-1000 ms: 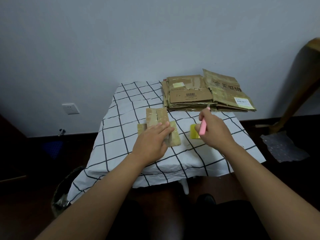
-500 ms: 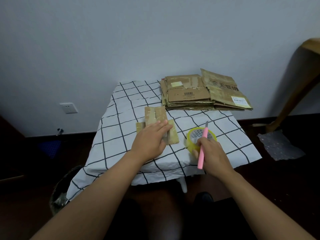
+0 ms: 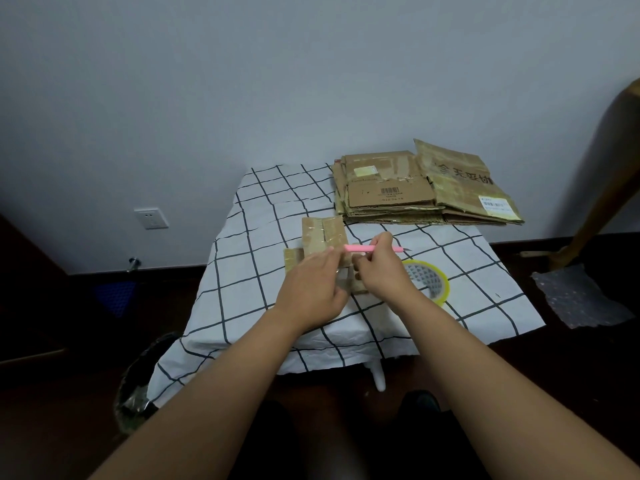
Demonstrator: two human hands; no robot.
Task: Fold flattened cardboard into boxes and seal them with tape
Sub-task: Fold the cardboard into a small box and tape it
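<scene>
A person's two bare forearms reach forward over a small table covered in a white cloth with a black grid. Near the middle of the table lies a small flattened cardboard piece, its far flaps showing beyond the hands and one flap showing to the left.

The left hand rests palm down on the near part of this cardboard, fingers fairly straight and close together, their tips pointing toward the right hand. The right hand sits just beside it, touching or nearly touching the left fingertips above the cardboard. Its fingers are curled around a slim pink utility knife, held level across the cardboard, with the blade end pointing toward the right edge of the table.

A roll of yellowish clear tape lies flat on the cloth just right of the right wrist, partly hidden by it. A stack of larger flattened cardboard boxes sits at the far right corner, well apart from the hands.
</scene>
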